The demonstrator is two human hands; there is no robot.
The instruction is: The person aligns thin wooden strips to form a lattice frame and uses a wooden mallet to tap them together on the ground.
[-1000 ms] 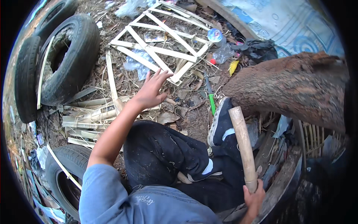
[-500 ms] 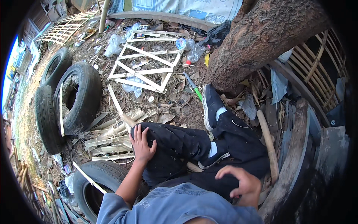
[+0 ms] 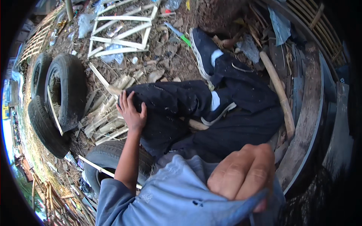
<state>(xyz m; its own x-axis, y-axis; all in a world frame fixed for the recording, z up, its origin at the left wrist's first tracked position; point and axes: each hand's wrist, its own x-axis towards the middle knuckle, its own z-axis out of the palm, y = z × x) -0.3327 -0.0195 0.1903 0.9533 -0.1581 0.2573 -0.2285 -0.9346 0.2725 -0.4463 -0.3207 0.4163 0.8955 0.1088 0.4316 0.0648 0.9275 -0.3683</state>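
Note:
My left hand rests with fingers spread on the bent knee of my black trousers. Close in front of me, my right hand is closed on the cloth of my blue shirt, pulling it up; the fingertips are partly hidden. Beside the left knee lie a bundle of split bamboo strips and a rounded piece of wood. Farther out, a frame of crossed bamboo strips lies on the ground. A knife with a green handle lies near my shoe.
Old tyres stand at the left, with another tyre near my left elbow. A tree trunk rises ahead. On the right are a wooden pole and a weathered plank. Plastic scraps litter the soil.
My right hand has come up from beside my lap and closed on the shirt, lifting it. My left hand stays on the knee. The view has tipped downward.

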